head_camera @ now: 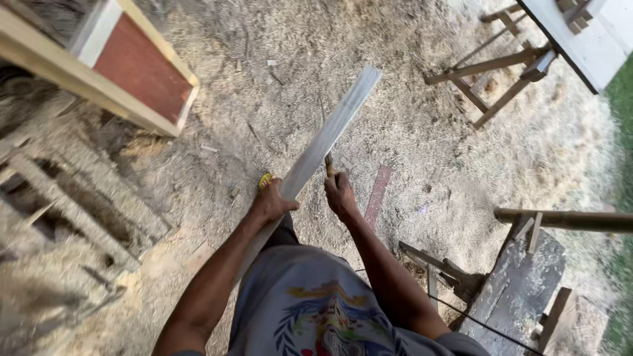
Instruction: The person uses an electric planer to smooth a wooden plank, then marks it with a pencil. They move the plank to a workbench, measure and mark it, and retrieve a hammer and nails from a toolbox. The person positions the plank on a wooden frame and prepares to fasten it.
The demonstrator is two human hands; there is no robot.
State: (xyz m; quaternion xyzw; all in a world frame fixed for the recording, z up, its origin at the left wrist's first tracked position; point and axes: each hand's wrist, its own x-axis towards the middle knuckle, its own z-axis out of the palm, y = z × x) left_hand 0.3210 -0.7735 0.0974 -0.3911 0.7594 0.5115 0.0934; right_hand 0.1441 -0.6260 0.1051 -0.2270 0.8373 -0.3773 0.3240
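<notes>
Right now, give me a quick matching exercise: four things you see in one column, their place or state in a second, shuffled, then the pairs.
Things:
1. long pale plank
2. left hand
3. right hand
4. red-panelled frame

Places or states:
A. upper left, above the sawdust ground
B. grips a short brown stick
C. slants up from the body toward the upper right
D. wrapped round the plank

Pairs: 1-C, 2-D, 3-B, 4-A
</notes>
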